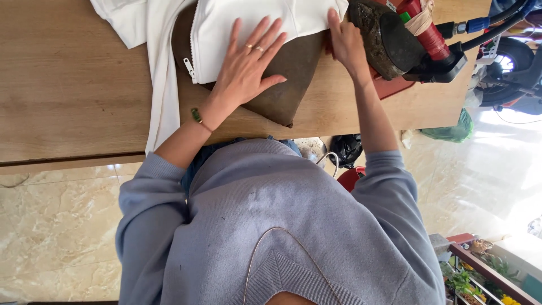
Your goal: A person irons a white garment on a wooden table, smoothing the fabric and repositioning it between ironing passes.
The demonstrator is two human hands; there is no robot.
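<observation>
free: bare wooden table [68, 85] at left | blocked: white garment [169, 68] and brown pad [288, 85] at centre | blocked: heavy iron [389, 39] with hoses [497, 22] at right

The white garment [254, 22] and iron [395, 34] run off the top edge.

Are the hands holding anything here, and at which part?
Nothing is gripped. The left hand lies flat on the white garment; the right hand presses its edge beside the iron.

Wooden table [68, 85] over glossy beige marble floor [56, 237], bright daylight glare at right, potted plants [480, 277] in corner
</observation>
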